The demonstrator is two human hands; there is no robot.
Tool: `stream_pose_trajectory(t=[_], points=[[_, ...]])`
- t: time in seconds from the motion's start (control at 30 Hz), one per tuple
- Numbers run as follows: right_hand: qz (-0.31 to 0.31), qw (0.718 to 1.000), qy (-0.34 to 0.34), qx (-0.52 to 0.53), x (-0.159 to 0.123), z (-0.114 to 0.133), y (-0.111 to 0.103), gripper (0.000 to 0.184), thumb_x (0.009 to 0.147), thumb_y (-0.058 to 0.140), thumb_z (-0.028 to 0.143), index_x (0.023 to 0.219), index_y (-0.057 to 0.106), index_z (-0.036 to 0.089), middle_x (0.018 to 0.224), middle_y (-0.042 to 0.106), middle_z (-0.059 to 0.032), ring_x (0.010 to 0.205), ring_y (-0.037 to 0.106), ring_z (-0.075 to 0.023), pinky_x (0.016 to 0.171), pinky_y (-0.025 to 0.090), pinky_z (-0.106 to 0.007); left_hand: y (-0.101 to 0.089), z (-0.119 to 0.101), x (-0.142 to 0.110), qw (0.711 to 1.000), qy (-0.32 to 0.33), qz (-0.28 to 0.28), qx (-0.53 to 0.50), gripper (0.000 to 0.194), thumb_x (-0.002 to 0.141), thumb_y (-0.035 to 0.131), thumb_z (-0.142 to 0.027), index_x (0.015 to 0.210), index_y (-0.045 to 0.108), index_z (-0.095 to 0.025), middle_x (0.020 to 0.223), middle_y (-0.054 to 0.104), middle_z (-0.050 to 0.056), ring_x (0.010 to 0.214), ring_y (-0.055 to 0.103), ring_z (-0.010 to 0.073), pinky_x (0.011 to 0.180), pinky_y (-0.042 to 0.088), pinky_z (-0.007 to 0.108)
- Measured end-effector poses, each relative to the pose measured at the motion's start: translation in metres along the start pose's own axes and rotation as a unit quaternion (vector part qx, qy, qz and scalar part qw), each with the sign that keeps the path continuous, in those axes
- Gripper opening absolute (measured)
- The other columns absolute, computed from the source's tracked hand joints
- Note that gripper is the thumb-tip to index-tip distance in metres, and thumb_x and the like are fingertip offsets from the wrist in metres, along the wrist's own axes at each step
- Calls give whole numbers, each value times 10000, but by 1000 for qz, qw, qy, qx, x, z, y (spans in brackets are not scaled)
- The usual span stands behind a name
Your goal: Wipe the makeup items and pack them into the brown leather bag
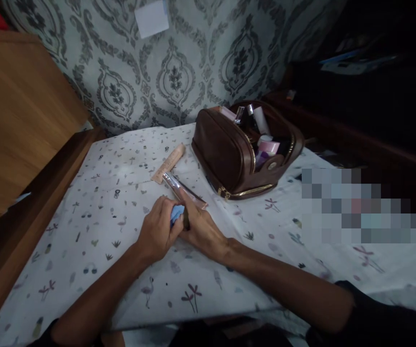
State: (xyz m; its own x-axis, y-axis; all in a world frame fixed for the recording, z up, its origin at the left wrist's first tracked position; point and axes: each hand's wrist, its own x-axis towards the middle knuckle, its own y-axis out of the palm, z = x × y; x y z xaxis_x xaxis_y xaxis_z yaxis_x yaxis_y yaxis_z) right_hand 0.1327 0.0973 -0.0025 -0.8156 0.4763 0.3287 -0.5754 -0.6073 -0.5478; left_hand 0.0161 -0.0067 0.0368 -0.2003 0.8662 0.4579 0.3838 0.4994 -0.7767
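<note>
My left hand (158,225) is closed round a crumpled blue cloth (176,213) in front of me, above the patterned tablecloth. Against it, my right hand (205,230) curls round a small dark olive piece (186,220), mostly hidden by the fingers. Both hands touch at the cloth. Just beyond the right thumb lies a shiny tube (171,181) with a silvery cap and rose-coloured end; whether the thumb touches it I cannot tell. A peach squeeze tube (169,163) rests flat behind it, on the far side of my hands.
A brown zip bag (225,156) stands unzipped at the back right, filled with several cosmetic tubes and a pink item (268,147). Wooden furniture (23,106) borders the left side. Behind is a patterned wall (175,72). A pixelated patch covers the right of the table.
</note>
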Motion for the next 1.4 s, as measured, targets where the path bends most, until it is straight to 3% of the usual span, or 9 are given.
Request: stream_pose_trajectory(t=[0.23,0.37,0.53,0.67,0.87,0.93,1.13,1.27,1.4], points=[[21,999,-26,-6,-5,3,2,1006,776,682,158,1582,85,240,1183,660,-122,998,678,-252,837,555,-385,-3,0,7,990,-110,8,-90,238,957,406,-349,754,401,-225,728,481,-20,678,476,151,651,401,289],[10,997,-72,22,-4,8,4,893,807,693,200,1552,206,265,1291,614,-124,1150,629,-258,945,527,-413,-3,14,12,950,-217,-35,-221,388,979,385,-459,695,464,-206,642,471,-27,631,475,138,628,409,267],[-35,983,-45,172,7,9,-1,492,790,750,324,1229,563,203,1173,666,-88,1099,632,-238,985,496,-407,1,18,11,924,-229,-72,-297,370,967,412,-522,962,617,-214,857,625,5,827,596,153,796,482,269],[-42,940,-15,338,13,17,-10,494,775,760,449,1187,601,226,1213,643,-72,1143,607,-221,984,490,-374,5,8,8,922,-192,-80,-327,446,930,450,-604,1081,645,-232,1071,683,41,1057,617,187,1011,452,319],[-78,980,-18,184,8,23,-20,602,671,860,389,1226,669,254,1075,616,-55,1024,595,-218,912,497,-362,10,6,7,780,-338,-44,-525,583,745,658,-676,993,708,-151,957,754,91,1055,663,273,900,541,357],[-78,987,-40,135,9,21,-20,624,661,870,347,1241,657,261,1099,644,-55,1034,591,-227,908,486,-363,9,6,9,754,-366,-49,-543,599,666,744,-649,980,712,-141,918,763,89,1018,682,279,832,564,340],[-77,992,-92,40,7,20,-19,568,708,777,163,1237,589,249,1227,664,-53,1133,560,-246,991,418,-392,5,9,14,782,-355,-68,-507,525,637,794,-600,910,731,-156,951,771,77,997,697,256,851,558,303],[-84,993,-76,-10,5,20,-18,523,686,782,200,1181,615,227,1172,625,-78,1097,541,-262,944,453,-407,7,12,13,797,-360,-71,-479,461,621,833,-524,895,733,-167,919,769,55,999,694,234,885,536,277],[-87,990,-70,86,7,17,-20,583,614,869,279,1157,662,231,1102,612,-67,980,596,-226,830,515,-339,5,9,17,779,-397,-98,-475,531,539,846,-576,829,712,-152,771,743,26,831,706,243,703,559,286]])
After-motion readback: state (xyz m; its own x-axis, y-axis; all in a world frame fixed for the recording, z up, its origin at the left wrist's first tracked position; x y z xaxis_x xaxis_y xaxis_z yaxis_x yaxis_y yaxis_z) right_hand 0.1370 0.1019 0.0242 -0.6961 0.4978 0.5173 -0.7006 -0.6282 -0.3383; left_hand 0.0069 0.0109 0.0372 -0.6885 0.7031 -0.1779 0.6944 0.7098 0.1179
